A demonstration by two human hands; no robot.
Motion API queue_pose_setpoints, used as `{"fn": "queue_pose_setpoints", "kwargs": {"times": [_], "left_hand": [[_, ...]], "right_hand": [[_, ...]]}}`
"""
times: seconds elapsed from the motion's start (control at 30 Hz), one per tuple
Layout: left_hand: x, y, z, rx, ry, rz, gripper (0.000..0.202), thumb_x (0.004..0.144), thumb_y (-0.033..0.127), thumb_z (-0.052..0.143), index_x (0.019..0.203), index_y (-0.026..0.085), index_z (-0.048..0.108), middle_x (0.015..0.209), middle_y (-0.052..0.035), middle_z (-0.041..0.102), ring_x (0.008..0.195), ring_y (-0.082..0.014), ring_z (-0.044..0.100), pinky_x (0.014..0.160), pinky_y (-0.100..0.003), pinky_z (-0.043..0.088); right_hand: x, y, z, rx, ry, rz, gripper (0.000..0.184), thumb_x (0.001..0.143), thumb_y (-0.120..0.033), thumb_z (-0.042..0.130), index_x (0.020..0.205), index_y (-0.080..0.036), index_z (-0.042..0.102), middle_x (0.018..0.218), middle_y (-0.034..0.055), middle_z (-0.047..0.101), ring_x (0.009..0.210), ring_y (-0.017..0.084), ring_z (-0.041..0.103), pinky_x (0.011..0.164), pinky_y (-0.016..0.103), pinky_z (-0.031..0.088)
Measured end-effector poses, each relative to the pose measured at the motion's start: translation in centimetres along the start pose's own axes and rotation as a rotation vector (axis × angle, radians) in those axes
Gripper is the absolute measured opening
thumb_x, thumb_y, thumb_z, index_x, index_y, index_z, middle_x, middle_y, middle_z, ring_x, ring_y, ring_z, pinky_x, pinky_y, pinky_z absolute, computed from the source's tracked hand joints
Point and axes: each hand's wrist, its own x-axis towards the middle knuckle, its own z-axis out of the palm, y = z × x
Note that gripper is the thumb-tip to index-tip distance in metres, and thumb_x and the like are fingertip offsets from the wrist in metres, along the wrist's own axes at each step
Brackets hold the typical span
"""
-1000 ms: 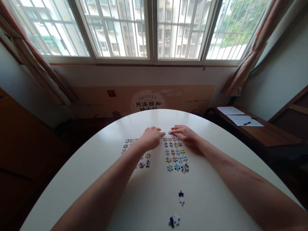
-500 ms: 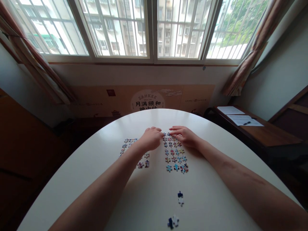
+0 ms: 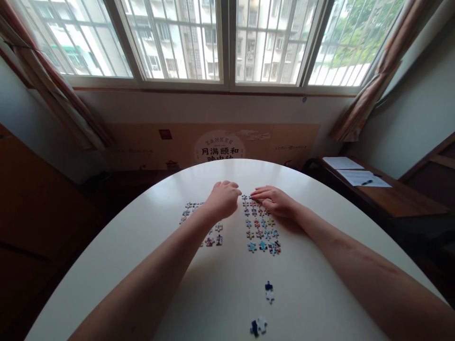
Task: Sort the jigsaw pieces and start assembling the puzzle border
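Jigsaw puzzle pieces lie in two groups of rows on the white round table (image 3: pixel 117 265). My left hand (image 3: pixel 224 198) is over the gap between the groups, its fingers curled down beside the top corner piece (image 3: pixel 244 197) of the right group. Its fingertips are hidden, so I cannot see what they hold. My right hand (image 3: pixel 275 200) rests with fingers stretched out over the upper pieces of the right group (image 3: pixel 259 234), covering some of them. My left forearm hides part of the left group (image 3: pixel 209 241).
Nearer to me lie two pairs of loose pieces, dark blue and whitish: one pair (image 3: pixel 269 296) below the right group, another pair (image 3: pixel 262 324) closer still. On the right, a wooden side table (image 3: pixel 408 201) bears paper sheets (image 3: pixel 362 178) and a pen (image 3: pixel 367 182).
My left hand has shifted slightly left, away from the top corner piece of the right group. My right hand stays nearly in place. The whole view has moved a little.
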Motion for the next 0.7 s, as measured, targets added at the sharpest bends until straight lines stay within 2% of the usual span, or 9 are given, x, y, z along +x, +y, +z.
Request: {"fn": "queue_pose_setpoints", "kwargs": {"times": [0.1,0.2,0.3,0.4,0.47,0.53,0.6,0.67,0.7], "left_hand": [[-0.1,0.3,-0.6,0.024,0.032,-0.008,0.045,0.082,0.007,0.043,0.109,0.02,0.076,0.128,-0.0092,0.067,0.12,-0.0277,0.055,0.104,-0.046,0.038],[-0.8,1.1,-2.0,0.04,0.034,-0.009,0.042,0.083,0.01,0.044,0.108,0.021,0.076,0.121,-0.0095,0.07,0.115,-0.0278,0.057,0.102,-0.046,0.039],[-2.5,2.5,-4.4,0.006,-0.1,-0.002,0.034,0.083,0.019,0.049,0.105,0.024,0.076,0.105,-0.0077,0.073,0.1,-0.0258,0.061,0.092,-0.04,0.044],[-5.0,4.3,-7.4,-0.058,-0.298,0.016,0.021,0.082,0.027,0.056,0.088,0.025,0.076,0.079,-0.0058,0.071,0.08,-0.0232,0.062,0.079,-0.038,0.046],[-6.6,5.7,-9.2,-0.107,-0.341,0.042,0.016,0.08,0.029,0.058,0.074,0.024,0.072,0.068,-0.0044,0.065,0.069,-0.0209,0.06,0.075,-0.038,0.045],[-7.8,7.0,-10.6,-0.111,-0.377,0.059,0.017,0.078,0.028,0.06,0.063,0.022,0.066,0.06,-0.0037,0.06,0.059,-0.0187,0.056,0.07,-0.038,0.044],[-8.7,7.8,-11.3,-0.103,-0.376,0.065,0.023,0.077,0.029,0.061,0.056,0.021,0.06,0.056,-0.0038,0.056,0.057,-0.0184,0.055,0.068,-0.039,0.044],[-9.5,8.2,-11.5,-0.091,-0.354,0.054,0.026,0.078,0.034,0.062,0.056,0.022,0.06,0.055,-0.004,0.054,0.059,-0.0198,0.057,0.069,-0.039,0.044],[-9.8,8.2,-11.4,-0.086,-0.34,0.051,0.026,0.079,0.036,0.062,0.057,0.022,0.061,0.055,-0.0041,0.054,0.061,-0.0207,0.058,0.069,-0.039,0.044]], "right_hand": [[0.1,-0.4,-0.1,0.002,0.008,-0.021,0.045,0.077,-0.01,0.051,0.109,-0.024,0.08,0.116,0.0047,0.076,0.114,0.026,0.068,0.105,0.046,0.051],[0.0,-0.7,-0.3,-0.005,0.03,-0.019,0.044,0.077,-0.011,0.052,0.108,-0.024,0.079,0.115,0.0051,0.077,0.112,0.025,0.068,0.104,0.044,0.051],[-0.2,-1.2,-1.2,-0.032,0.088,0.013,0.038,0.081,-0.015,0.054,0.109,-0.023,0.078,0.115,0.0071,0.076,0.112,0.026,0.066,0.104,0.047,0.049],[0.0,-2.3,-3.3,-0.073,0.128,0.041,0.026,0.088,-0.024,0.055,0.096,-0.022,0.08,0.1,0.0074,0.077,0.1,0.025,0.066,0.098,0.044,0.048],[0.1,-3.7,-5.1,-0.143,0.011,0.067,0.023,0.09,-0.03,0.058,0.085,-0.021,0.078,0.081,0.005,0.074,0.078,0.02,0.065,0.077,0.035,0.05],[0.1,-5.7,-6.8,-0.194,-0.227,0.147,0.026,0.088,-0.036,0.062,0.072,-0.021,0.075,0.063,0.0018,0.068,0.056,0.014,0.056,0.06,0.03,0.042],[-0.1,-8.2,-7.9,-0.196,-0.492,0.222,0.029,0.085,-0.038,0.067,0.062,-0.021,0.071,0.053,0.0003,0.062,0.045,0.011,0.048,0.051,0.03,0.036],[-0.5,-10.9,-8.1,-0.173,-0.67,0.256,0.029,0.082,-0.039,0.072,0.058,-0.022,0.069,0.047,-0.0017,0.058,0.04,0.011,0.044,0.049,0.031,0.033],[-0.7,-12.2,-7.8,-0.159,-0.718,0.251,0.029,0.08,-0.04,0.074,0.057,-0.023,0.069,0.046,-0.0024,0.057,0.04,0.011,0.044,0.049,0.031,0.034]]}}
